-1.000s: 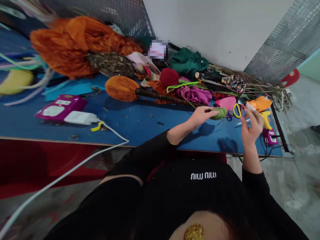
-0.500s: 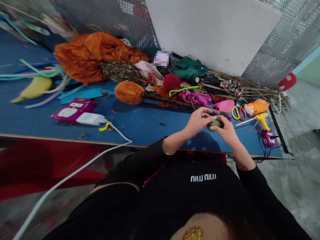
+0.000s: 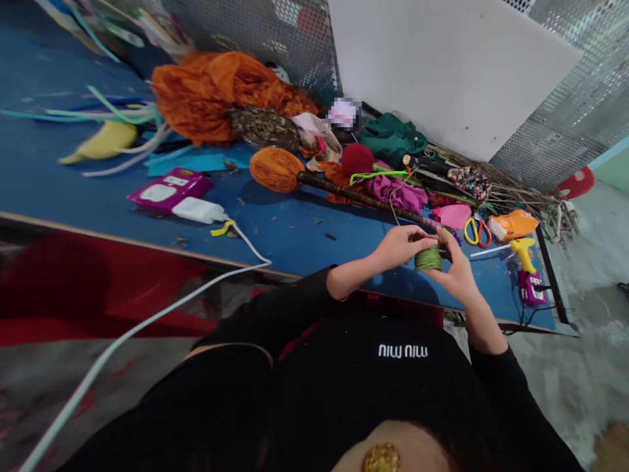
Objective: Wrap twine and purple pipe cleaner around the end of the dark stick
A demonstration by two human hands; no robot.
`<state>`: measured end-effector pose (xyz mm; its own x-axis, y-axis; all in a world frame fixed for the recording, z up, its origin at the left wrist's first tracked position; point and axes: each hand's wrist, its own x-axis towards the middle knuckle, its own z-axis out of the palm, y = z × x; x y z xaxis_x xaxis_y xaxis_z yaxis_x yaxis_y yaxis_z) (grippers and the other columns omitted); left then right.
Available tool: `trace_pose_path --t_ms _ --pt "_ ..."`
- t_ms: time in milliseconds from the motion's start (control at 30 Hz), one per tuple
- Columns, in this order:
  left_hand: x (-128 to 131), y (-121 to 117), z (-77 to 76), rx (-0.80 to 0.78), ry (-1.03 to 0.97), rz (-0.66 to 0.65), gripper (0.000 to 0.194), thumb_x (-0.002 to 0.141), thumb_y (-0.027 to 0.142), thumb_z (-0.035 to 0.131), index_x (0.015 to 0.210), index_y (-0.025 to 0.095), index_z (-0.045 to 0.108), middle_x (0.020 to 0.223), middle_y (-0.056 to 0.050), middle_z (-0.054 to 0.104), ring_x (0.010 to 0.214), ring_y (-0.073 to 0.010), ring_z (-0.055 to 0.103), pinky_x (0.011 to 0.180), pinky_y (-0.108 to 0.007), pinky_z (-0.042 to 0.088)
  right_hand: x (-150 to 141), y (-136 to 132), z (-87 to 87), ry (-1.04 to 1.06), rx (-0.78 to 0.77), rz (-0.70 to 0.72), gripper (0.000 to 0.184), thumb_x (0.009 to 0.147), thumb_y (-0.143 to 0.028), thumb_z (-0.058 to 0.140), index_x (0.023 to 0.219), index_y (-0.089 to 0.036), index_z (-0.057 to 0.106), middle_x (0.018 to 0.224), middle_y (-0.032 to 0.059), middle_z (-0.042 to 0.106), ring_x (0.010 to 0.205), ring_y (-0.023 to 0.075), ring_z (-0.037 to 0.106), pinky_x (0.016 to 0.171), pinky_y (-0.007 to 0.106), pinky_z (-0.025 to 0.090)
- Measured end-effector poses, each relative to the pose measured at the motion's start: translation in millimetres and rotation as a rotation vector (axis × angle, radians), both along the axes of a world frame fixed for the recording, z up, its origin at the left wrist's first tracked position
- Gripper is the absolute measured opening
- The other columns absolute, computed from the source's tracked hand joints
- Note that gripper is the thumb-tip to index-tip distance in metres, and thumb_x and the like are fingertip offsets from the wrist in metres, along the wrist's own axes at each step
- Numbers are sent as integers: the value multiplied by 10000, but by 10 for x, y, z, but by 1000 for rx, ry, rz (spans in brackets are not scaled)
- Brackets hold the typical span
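Near the front of the blue table, a spool of green twine [image 3: 427, 259] shows its wound side between my two hands. My right hand [image 3: 456, 267] grips it from the right, fingers curled behind. My left hand [image 3: 403, 247] is closed at its upper left, thumb and fingers pressed at its top; the fingertips are partly hidden. Just beyond my hands lies a dark wrapped stick [image 3: 354, 195] with an orange fibrous head [image 3: 276, 170]. A thin green strand [image 3: 393, 204] loops over the stick towards my hands.
Yellow-and-red scissors [image 3: 476, 232] and a yellow glue gun [image 3: 523, 254] lie to the right. Purple packs [image 3: 170, 190] sit near the front edge, a white cable [image 3: 196, 288] trailing off it. Orange cloth [image 3: 221, 98], green cloth and twigs line the back against a white board [image 3: 442, 72].
The twine spool has been turned and lowered slightly, so more of its wound side shows. My right hand has moved down round it. The camera view has shifted.
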<state>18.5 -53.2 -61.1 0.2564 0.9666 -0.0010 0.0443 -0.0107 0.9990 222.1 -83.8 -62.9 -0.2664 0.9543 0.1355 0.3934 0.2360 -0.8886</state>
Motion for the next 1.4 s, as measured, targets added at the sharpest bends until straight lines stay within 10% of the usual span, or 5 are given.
trace_pose_path --t_ms 467,700,1033,1200,1400 --pt "-469 459 109 485 544 479 127 927 229 736 988 201 844 1129 -133 842 1117 -323 705 1056 -457 526 439 43 160 466 45 -170 812 606 -744 904 1236 -258 745 1238 162 820 1112 380 810 976 598 681" --pt "91 63 168 117 -157 -363 489 1109 490 423 1192 175 788 934 -127 832 845 -247 777 845 -383 639 82 169 212 295 308 -167 630 744 -641 853 1220 -282 649 1157 76 751 1074 258 757 912 410 660" --pt "-223 -7 347 895 573 -221 342 1091 364 533 951 204 801 868 -50 808 779 -189 721 663 -294 399 95 388 -30 -189 435 -235 538 720 -306 832 1225 -231 659 1189 116 732 1136 320 701 1016 541 640" --pt "-235 348 399 616 344 41 305 1030 350 582 892 180 794 794 -25 781 736 -153 680 710 -261 450 -104 8 22 -18 390 308 533 816 -346 836 1312 -284 650 1307 111 731 1246 291 729 971 444 677" --pt "-45 183 79 588 473 -183 241 984 236 608 848 189 801 757 -6 773 693 -138 668 627 -244 378 -23 170 185 359 712 -173 574 836 -521 841 1323 -336 600 1258 78 646 1228 288 700 1082 492 641"
